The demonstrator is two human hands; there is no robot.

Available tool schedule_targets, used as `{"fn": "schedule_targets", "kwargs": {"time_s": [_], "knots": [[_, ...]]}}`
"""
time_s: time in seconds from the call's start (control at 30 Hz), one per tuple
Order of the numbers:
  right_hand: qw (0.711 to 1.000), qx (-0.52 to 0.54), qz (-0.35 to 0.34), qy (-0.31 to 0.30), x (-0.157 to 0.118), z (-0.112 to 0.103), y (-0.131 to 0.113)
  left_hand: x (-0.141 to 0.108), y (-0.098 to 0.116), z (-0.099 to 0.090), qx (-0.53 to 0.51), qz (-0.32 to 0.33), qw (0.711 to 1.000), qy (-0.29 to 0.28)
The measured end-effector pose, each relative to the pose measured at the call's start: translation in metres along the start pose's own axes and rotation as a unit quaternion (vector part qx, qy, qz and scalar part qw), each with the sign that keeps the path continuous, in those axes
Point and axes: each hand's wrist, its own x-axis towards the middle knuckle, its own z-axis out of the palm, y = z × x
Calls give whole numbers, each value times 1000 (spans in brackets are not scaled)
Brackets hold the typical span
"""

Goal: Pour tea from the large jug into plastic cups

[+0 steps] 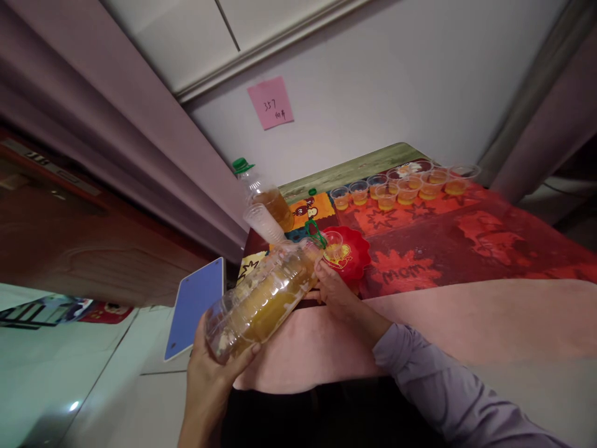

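A large clear plastic bottle of yellow liquid is tilted, its neck end pointing up and to the right. My left hand is wrapped round its base. Near the neck, my right hand grips the bottle from below, its fingers partly hidden behind it. A green carry ring hangs at the neck. Beyond the neck, a clear plastic cup stands over a red scalloped plate. The bottle's mouth is too unclear to tell whether liquid is flowing.
Several clear cups of orange-yellow liquid stand in rows at the back right. Behind the bottle are a stack of cups, a green-capped bottle and a loose green cap. A blue stool stands left of the patterned tablecloth.
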Motion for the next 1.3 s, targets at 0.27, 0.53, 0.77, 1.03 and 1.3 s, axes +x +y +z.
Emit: {"fn": "schedule_targets", "kwargs": {"time_s": [0.27, 0.53, 0.77, 1.03, 1.3], "knots": [[1000, 8, 3, -13, -1, -2, -3, -3, 5, 0, -7, -6, 1000, -1], [1000, 6, 0, -10, -1, -1, -3, -3, 7, 2, -5, -8, 1000, 4], [1000, -2, -4, -13, -2, -2, -4, -3, 9, 3, -23, -14, 1000, -4], [1000, 5, -1, -16, -1, -4, -2, -4, 11, 3, -14, -21, 1000, 2], [1000, 11, -2, -16, 1, -5, 0, -2, 7, 2, -12, -15, 1000, -3]]}}
